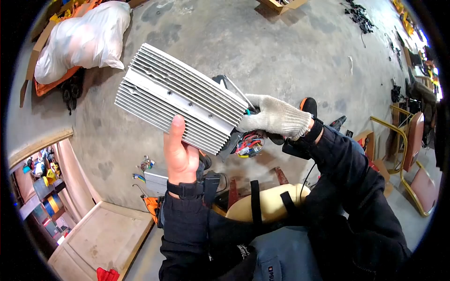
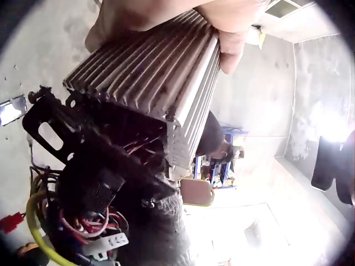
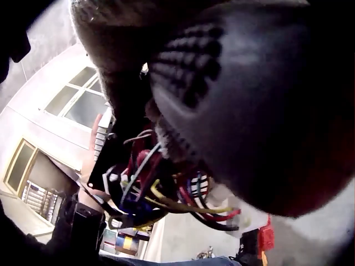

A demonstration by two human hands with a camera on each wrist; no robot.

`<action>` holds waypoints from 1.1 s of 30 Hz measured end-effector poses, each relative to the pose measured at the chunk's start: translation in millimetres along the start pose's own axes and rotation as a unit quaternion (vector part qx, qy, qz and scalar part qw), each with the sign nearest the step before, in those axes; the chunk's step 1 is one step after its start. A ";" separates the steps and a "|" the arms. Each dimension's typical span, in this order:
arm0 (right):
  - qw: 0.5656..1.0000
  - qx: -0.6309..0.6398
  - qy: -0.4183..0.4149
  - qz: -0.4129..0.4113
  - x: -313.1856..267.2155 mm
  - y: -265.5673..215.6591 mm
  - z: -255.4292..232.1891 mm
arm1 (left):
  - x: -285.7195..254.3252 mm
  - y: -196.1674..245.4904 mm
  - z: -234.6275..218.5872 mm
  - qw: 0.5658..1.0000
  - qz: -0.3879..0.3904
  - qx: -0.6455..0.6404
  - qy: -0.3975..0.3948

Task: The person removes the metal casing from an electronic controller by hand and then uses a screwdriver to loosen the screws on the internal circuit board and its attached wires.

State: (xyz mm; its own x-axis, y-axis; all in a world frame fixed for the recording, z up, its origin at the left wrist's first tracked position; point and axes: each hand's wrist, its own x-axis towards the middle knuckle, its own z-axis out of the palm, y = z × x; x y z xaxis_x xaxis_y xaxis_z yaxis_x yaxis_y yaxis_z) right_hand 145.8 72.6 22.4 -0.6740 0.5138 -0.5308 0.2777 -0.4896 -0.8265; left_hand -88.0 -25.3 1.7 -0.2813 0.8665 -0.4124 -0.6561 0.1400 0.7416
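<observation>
A silver finned aluminium controller (image 1: 187, 98) is held up above the floor, tilted, its fins facing the head camera. My bare left hand (image 1: 179, 152) grips its near long side, thumb on top of the fins and the other fingers underneath. My right hand (image 1: 274, 117), in a grey knit glove, grips the right end. A black end bracket (image 2: 55, 130) shows there in the left wrist view. Below that end hangs a bundle of coloured wires (image 1: 249, 144) with a white connector (image 2: 105, 245). A dark rounded shape fills much of the right wrist view.
Another finned metal unit (image 1: 157, 180) lies on the floor by my legs. A white sack (image 1: 86, 42) sits on a box at upper left, a wooden panel (image 1: 103, 234) at lower left. A gold-framed chair (image 1: 415, 145) stands right; an open carton (image 1: 283, 5) lies ahead.
</observation>
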 end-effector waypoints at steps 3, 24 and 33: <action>0.999 -0.033 0.005 -0.031 -0.2 -2.2 -0.9 | -1.0 2.3 2.2 1.000 0.007 -0.015 -0.019; 0.999 0.002 -0.016 -0.034 1.6 16.4 0.5 | 5.8 16.0 -10.2 0.997 0.022 -0.053 0.051; 0.990 -0.137 0.018 -0.023 2.4 12.3 -0.7 | 4.7 12.2 -9.9 0.997 0.009 -0.057 0.061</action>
State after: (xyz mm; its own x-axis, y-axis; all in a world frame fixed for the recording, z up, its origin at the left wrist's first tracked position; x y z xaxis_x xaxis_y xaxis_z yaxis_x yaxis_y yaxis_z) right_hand 148.0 68.3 10.8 -0.6675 0.5576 -0.4935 0.4261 -0.2576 -0.8672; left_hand -104.3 -24.2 3.6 -0.3715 0.8032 -0.4657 -0.7233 0.0641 0.6876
